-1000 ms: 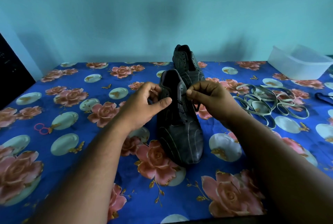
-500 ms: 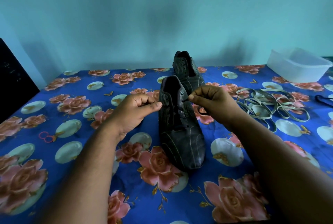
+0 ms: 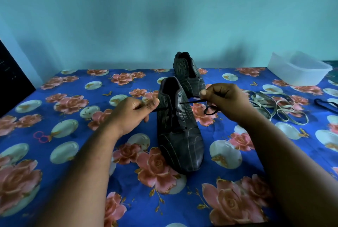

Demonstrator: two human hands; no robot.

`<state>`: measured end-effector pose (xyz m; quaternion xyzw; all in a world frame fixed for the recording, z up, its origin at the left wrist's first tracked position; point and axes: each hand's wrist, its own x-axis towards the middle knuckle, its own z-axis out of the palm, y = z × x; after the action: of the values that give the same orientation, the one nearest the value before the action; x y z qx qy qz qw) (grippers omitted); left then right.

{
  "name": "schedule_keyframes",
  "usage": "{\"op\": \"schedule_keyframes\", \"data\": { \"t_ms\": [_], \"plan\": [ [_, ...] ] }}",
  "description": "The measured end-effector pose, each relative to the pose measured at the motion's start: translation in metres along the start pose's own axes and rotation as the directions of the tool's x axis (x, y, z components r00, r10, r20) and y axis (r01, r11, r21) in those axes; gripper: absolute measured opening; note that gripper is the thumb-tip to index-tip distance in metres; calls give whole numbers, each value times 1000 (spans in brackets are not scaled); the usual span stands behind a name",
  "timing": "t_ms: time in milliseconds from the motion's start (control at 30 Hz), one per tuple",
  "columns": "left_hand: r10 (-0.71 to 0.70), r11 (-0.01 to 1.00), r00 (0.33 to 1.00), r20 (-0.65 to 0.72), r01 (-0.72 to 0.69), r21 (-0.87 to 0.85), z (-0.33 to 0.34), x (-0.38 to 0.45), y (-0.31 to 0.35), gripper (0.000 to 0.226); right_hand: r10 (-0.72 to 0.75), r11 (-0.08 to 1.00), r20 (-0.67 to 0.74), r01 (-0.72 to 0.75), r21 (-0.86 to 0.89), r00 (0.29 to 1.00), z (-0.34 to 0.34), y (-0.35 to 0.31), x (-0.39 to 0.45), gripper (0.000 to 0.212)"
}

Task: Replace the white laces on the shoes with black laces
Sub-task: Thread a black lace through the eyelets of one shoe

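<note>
Both ends of the black lace (image 3: 190, 101) are pinched, one in my left hand (image 3: 131, 115), one in my right hand (image 3: 226, 102); between them the near shoe (image 3: 180, 135) stands on the bench (image 3: 73, 153), white laces (image 3: 279, 106) beyond my right.

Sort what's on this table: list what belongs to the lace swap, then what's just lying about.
Part of the job:
near shoe
far shoe
black lace, an end pinched by the left hand and by the right hand
pale laces, in a heap
spare black lace

Just lying about:
plastic tub
pink rings
</note>
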<state>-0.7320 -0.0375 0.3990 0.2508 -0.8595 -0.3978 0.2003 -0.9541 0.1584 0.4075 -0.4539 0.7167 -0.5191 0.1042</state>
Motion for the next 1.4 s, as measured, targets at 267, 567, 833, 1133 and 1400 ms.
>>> {"op": "schedule_keyframes", "data": {
  "t_ms": [267, 567, 833, 1133, 1400],
  "plan": [
    [22, 906, 988, -154, 46, 421, -1, 7, -17, 77, 48, 975, -114, -71, -210, 992, -17, 12, 5, 38],
    [289, 957, 932, -219, -279, 74, 25, 15, -7, 37, 200, 621, -245, -316, -717, 949, -24, 41, 11, 43],
    [351, 936, 926, -142, -349, 38, 31, 14, -4, 32, 267, 501, -245, -351, -791, 932, 1, 43, 15, 46],
    [334, 941, 937, -101, -337, -13, 26, 11, -4, 33, 92, 864, -221, -188, -467, 971, 4, 20, 7, 7],
    [345, 938, 931, -120, -346, 11, 28, 7, 2, 28, -85, 993, -146, 71, -98, 986, 33, -20, -7, 8]
  ]
}}
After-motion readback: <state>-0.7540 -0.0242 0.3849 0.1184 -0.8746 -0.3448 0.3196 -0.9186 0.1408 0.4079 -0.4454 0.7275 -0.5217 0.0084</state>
